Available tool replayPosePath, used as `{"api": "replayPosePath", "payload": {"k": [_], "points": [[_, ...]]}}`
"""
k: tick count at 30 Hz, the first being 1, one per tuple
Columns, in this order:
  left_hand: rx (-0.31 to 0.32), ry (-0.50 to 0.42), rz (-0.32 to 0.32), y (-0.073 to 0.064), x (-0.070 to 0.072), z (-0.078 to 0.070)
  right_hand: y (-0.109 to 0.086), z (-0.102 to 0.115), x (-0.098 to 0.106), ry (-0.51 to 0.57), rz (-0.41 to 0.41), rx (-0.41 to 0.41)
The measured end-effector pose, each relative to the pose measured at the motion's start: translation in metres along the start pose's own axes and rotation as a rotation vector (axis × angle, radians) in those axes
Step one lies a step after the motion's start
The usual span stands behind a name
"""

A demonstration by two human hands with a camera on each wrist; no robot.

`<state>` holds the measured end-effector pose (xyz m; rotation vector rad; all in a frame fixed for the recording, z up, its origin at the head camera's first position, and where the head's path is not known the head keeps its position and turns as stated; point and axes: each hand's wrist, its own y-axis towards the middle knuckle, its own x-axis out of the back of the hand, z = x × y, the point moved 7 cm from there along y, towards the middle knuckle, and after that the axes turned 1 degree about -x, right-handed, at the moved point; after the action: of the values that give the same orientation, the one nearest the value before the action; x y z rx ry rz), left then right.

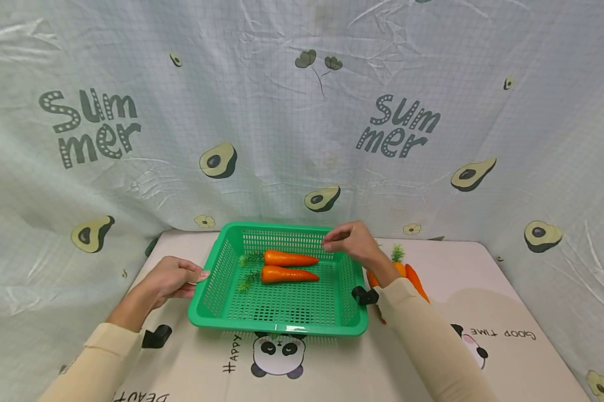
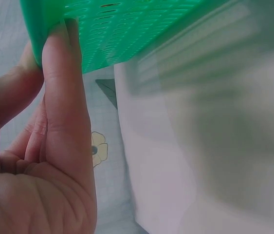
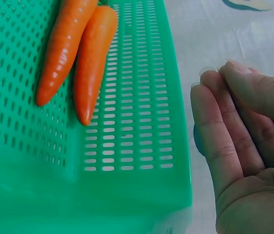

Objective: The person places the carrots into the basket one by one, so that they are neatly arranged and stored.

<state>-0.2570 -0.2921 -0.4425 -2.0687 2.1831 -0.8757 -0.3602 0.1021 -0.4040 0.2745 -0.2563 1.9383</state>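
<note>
A green perforated plastic basket is in front of me in the head view, with two orange carrots side by side in it, their leafy green ends to the left. My left hand pinches the left rim between thumb and fingers. The left wrist view shows the basket's slotted side raised over the table. My right hand is by the far right corner with nothing in it. In the right wrist view its fingers are loosely extended beside the rim, apart from it.
More carrots with green tops lie on the table right of the basket, partly hidden behind my right forearm. The table cover has panda prints and lettering. A pale curtain with avocado prints hangs behind and along both sides.
</note>
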Motion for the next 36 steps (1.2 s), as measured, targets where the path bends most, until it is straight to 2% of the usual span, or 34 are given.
{"api": "replayPosePath", "payload": {"k": [6, 16, 22, 30, 36], "points": [[0.001, 0.003, 0.000, -0.001, 0.000, 0.000, -0.004, -0.004, 0.008, 0.009, -0.011, -0.039], [-0.011, 0.007, 0.020, 0.000, 0.000, 0.000, -0.009, -0.009, 0.022, 0.007, -0.018, -0.010], [-0.012, 0.006, 0.017, 0.000, 0.001, 0.000, -0.014, -0.011, 0.031, -0.032, -0.030, 0.007], [-0.003, 0.009, 0.005, 0.000, 0.000, 0.000, -0.020, -0.017, 0.040, -0.038, -0.060, -0.046], [-0.002, 0.011, 0.005, 0.000, 0.000, 0.001, -0.022, -0.021, 0.046, -0.047, -0.076, -0.057]]}}
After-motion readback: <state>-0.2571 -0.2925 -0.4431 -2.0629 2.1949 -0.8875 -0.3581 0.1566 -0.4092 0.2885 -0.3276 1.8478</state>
